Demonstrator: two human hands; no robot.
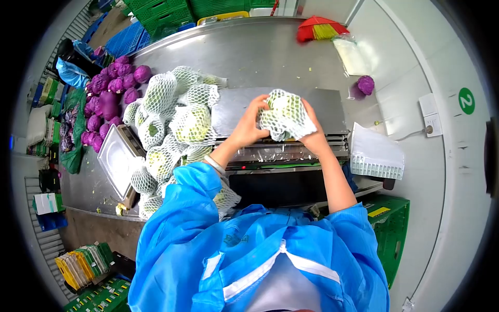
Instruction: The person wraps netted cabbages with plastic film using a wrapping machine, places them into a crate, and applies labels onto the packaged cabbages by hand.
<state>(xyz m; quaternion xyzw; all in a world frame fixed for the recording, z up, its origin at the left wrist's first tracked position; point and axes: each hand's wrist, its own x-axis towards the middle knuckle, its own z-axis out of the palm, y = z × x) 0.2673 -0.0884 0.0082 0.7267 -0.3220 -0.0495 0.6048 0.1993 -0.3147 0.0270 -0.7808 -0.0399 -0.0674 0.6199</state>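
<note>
In the head view, the left hand [251,122] is curving around one side of a pale green head in white foam netting [285,110], its fingers and thumb bending onto the mesh. The right hand [314,139] is pressing against the opposite side, near the loose edge of the net. Each grip is closing on the netted head, so the two hands are pinching it between them. The head is sitting over a flat metal plate [228,112], nearer its front edge; whether it is touching the plate, I cannot tell. The plate is lying on a large metal desk [260,52].

Just beside the left forearm, more netted heads [191,125] are lying in a heap, some of them resting against one another. A shallow white tray with a dark edge [115,162] is tilting beside that heap. Beyond, purple cabbages [110,104] are clustering on the desk's left part. A single purple cabbage [366,85] is resting well apart from them, over by the wall, near a clear bag [351,56]. A red and yellow item [321,29] is lying at the far right corner. White sheets [376,148] are hanging to the right of the plate, and a green crate [391,234] is standing lower down, beside the right sleeve [353,229].
</note>
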